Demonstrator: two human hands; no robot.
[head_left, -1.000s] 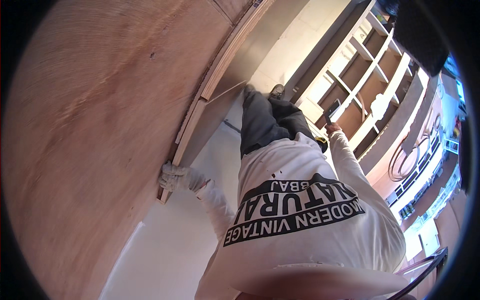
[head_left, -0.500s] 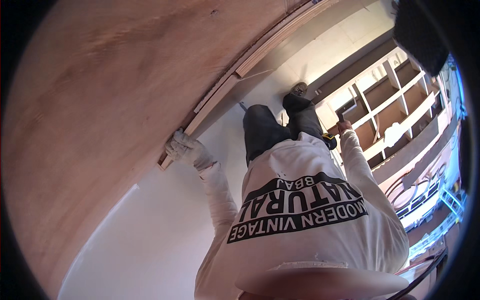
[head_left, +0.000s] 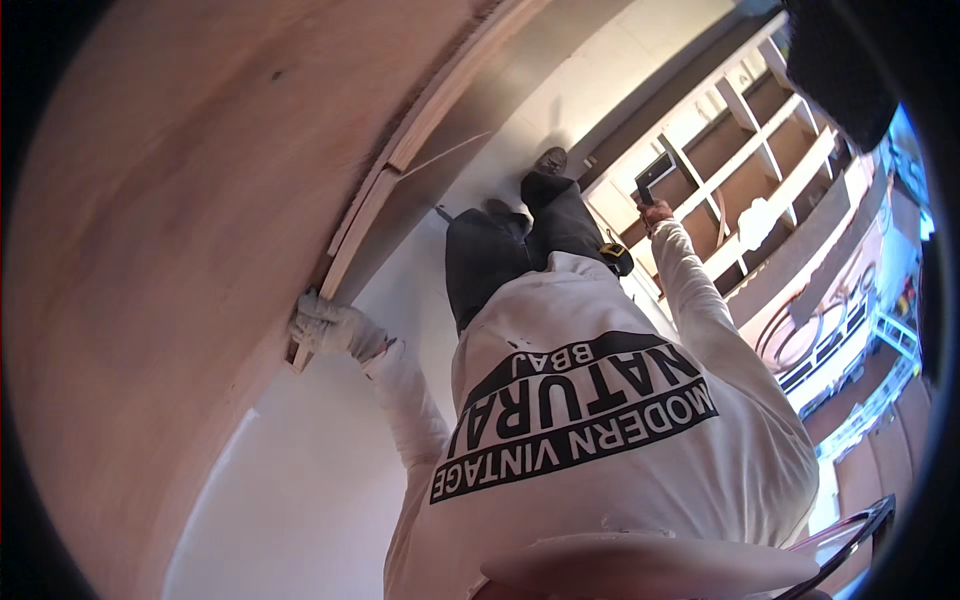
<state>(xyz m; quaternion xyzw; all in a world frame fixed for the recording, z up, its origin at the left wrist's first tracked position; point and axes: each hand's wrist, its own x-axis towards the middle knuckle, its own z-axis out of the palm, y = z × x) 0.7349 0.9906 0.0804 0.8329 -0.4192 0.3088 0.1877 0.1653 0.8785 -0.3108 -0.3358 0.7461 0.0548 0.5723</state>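
My left hand [head_left: 335, 326], in a pale work glove, is closed around the end of a narrow wooden strip [head_left: 345, 262]. The strip runs along the edge of a large reddish-brown plywood panel [head_left: 190, 190] on my left. My right hand [head_left: 655, 213] is bare and closed on the dark handle of a tool [head_left: 645, 194], beside a wooden framework [head_left: 745, 221]. The tool's far end is hard to tell from the dark openings behind it. A yellow-and-black tape measure [head_left: 617, 259] sits at my waist.
My legs and shoes [head_left: 550, 160] stand on a pale floor [head_left: 300, 490] between the panel and the framework. The framework has several crossing slats and dark compartments. A blue-lit ladder-like frame [head_left: 895, 335] and assorted clutter lie at the far right.
The view has shifted, so my hands, the strip and the framework appear farther left. My left hand still grips the strip, and my right hand keeps the tool, its upper part showing more.
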